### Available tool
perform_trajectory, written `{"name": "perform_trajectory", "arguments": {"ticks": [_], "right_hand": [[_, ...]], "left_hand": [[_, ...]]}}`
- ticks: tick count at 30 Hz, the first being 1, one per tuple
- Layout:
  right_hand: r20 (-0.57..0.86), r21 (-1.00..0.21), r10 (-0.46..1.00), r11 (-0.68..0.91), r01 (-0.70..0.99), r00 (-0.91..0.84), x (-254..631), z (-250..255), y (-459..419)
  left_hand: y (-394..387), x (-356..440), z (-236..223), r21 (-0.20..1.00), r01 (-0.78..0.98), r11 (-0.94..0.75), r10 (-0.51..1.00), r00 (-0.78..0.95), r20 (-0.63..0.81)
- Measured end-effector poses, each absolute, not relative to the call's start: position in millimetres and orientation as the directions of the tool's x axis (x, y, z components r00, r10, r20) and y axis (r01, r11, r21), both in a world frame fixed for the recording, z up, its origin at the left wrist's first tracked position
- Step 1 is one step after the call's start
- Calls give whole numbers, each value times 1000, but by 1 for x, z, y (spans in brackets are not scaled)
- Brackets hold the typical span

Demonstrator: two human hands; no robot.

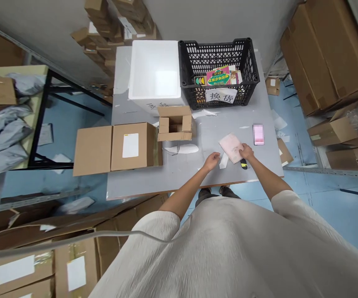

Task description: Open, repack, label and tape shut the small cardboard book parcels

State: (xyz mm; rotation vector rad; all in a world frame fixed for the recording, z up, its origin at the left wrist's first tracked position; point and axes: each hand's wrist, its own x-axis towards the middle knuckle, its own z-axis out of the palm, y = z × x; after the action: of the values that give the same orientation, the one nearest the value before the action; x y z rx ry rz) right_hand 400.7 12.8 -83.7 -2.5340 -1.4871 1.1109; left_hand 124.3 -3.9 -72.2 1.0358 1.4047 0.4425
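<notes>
1) Pale pink booklet [231, 147] w/ faint print lies tilted on grey worktable [181, 178], on person's side of black plastic crate [251, 94]
2) R hand [246, 152], crate's near side, holds booklet's R edge, fingers closed on it
3) L hand [211, 160], also near side of crate & further L than R hand, is just beside booklet; fingers drawn in narrow, thin pale bit at tips, can't tell if gripped
4) White paper strip [224, 160], btwn hands on crate's near side, sits by booklet's lower L edge
5) Yellow-and-black box cutter [243, 164], nearer person than crate, is partly under/beside R hand, can't tell which
6) Pink-screened phone [258, 134] lies flat, near side of crate & a bit to its R
7) Crate itself has colourful books [218, 76] inside & white paper sign [220, 96] w/ handwritten Chinese characters on near wall
8) White foam box [140, 68], open top, is right beside crate's L side
9) Small open carton [175, 135] is L of crate & nearer person; larger carton [132, 145] w/ white label is further L, flap out past table edge
10) Big brown cartons [324, 54] are stacked well R of crate; grey plastic parcels [5, 124] are far L of it
</notes>
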Motion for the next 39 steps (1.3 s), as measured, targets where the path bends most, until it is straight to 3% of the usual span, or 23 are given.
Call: {"name": "perform_trajectory", "arguments": {"ticks": [6,10,18,23,28,35,39], "right_hand": [[-521,-333,774,-573,749,361,403,-82,20],[-529,-458,776,-601,655,343,400,-70,18],[-405,-716,897,-431,549,176,321,-44,-4],[-437,-811,898,-366,457,-57,262,-54,-19],[-502,-711,862,-367,600,-68,257,-67,-27],[-563,-546,826,-394,739,25,278,-71,-32],[-582,-504,810,-422,754,64,279,-74,-29]], "left_hand": [[-12,122,-69,776,334,534,778,166,-606],[-13,120,-69,769,344,539,774,159,-613],[4,118,-62,792,222,568,781,158,-604],[4,97,-66,771,208,602,772,92,-629],[-2,70,-77,744,337,577,801,-55,-596],[-11,47,-88,687,375,622,763,-94,-640],[-23,44,-89,733,517,442,855,4,-518]]}}
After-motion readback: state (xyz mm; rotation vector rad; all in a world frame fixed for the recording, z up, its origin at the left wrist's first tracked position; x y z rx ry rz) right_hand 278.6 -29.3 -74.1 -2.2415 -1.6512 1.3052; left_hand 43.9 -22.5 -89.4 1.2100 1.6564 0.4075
